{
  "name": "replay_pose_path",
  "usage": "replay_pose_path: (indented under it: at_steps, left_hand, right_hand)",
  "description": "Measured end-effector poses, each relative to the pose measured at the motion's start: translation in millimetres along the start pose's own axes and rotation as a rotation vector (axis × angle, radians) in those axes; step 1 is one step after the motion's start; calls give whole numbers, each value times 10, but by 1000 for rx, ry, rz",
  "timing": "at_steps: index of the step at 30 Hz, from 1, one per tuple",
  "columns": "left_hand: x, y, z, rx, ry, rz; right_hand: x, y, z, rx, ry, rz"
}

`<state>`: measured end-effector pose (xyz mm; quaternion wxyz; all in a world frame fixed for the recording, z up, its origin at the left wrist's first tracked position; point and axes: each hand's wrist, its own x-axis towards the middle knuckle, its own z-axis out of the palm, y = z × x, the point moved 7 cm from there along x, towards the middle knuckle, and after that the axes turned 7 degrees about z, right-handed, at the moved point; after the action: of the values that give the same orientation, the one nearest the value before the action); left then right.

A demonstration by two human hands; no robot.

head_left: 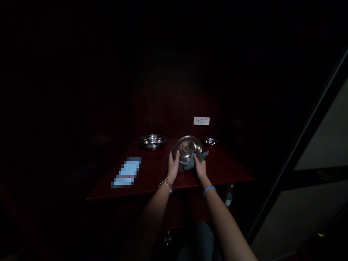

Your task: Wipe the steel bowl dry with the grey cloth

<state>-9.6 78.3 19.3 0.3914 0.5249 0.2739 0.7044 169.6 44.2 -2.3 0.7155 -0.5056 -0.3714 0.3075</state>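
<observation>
A shiny round metal bowl (187,145) is held tilted above the dark red table (152,172), its round face toward me. My left hand (173,166) grips its lower left edge, thumb on the near face. At the lower right edge, my right hand (200,167) is closed on a grey cloth (191,162) pressed against the bowl. Other metal bowls (152,142) sit stacked at the back left of the table. A smaller metal bowl (210,141) stands behind and to the right of the held one.
A blurred light-blue flat item (126,174) lies at the table's left. On the back wall is a white socket panel (201,120). Below the table's right edge stands a bottle (229,197). A pale panel with a dark frame (315,199) is at the right.
</observation>
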Motion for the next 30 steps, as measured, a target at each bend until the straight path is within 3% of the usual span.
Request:
replay_pose_path:
  at_steps: [4,7,12,17,21,25,30]
  left_hand:
    - [-68,-69,183,-5,-218,-46]
    - [-89,-114,230,37,-291,-44]
    - [-45,-175,164,93,-236,-61]
    - [17,-124,-38,123,-8,-4]
    - [18,-100,-117,150,54,-16]
    - [-1,-70,-63,109,20,-10]
    - [-48,-76,148,21,-185,-12]
  right_hand:
    - [3,3,-39,52,44,5]
    - [-12,-20,-29,87,34,-8]
    - [-26,-34,-4,97,12,-5]
    - [-2,-11,25,93,-11,-8]
    - [8,-1,51,96,-38,-17]
    - [-10,-12,23,83,-7,-18]
    - [-16,-14,-12,95,20,-11]
